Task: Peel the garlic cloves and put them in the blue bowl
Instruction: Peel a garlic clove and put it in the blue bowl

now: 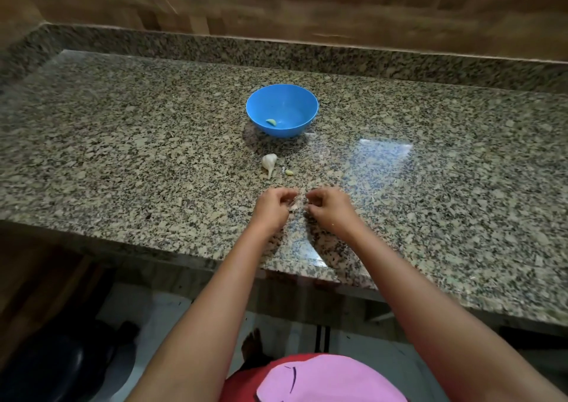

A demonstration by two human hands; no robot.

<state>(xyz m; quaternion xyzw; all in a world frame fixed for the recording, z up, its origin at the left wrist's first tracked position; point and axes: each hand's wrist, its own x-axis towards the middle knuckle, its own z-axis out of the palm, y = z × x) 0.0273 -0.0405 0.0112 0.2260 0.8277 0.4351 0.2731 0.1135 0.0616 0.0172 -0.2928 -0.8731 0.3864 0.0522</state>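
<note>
A blue bowl (282, 98) stands mid-counter with one peeled garlic clove (271, 121) inside. In front of it lies a white garlic piece with a stem (269, 162), and just to its right a small peeled clove (289, 172) beside a scrap of skin. Near the counter's front, my left hand (273, 205) pinches a pale garlic clove (293, 207) in curled fingers. My right hand (327, 206) is close beside it, fingertips curled and pinching at something small that I cannot make out; it may be skin.
The speckled granite counter (123, 143) has a raised back lip and a wooden wall behind. Its front edge runs just under my forearms. A dark round object (58, 368) sits on the floor at lower left.
</note>
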